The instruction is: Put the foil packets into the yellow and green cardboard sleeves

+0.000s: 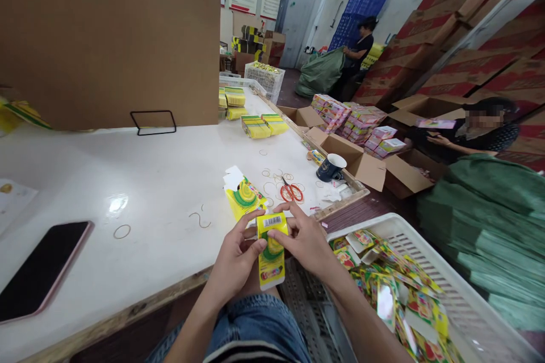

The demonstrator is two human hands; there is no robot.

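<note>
Head view: both my forearms reach up from the lower edge, elbows apart, wrists turned inward so the hands meet over my lap. My left hand [238,255] grasps the left side of a yellow printed carton [271,264], thumb along its edge and fingers curled near the upper corner. My right hand [306,238] pinches the same carton from the other side, thumb pressed flat on its front face below the barcode. The carton stands roughly upright, its lower end hanging above my denim shorts [264,326].

Just beyond it is the near wooden edge [170,296] of the white table [157,181]. Another flat yellow carton [246,195] lies right past my fingertips, with red-handled scissors [292,191] and loose rubber bands beside it, and a dark mug [330,168] near the right edge. To my left, a broad white stretch, dotted with a few bands, runs to a smartphone [40,272]. A large cardboard panel [110,39] bounds the far left. Close by my right forearm, a white plastic basket [394,218] full of printed packaging limits that side.
</note>
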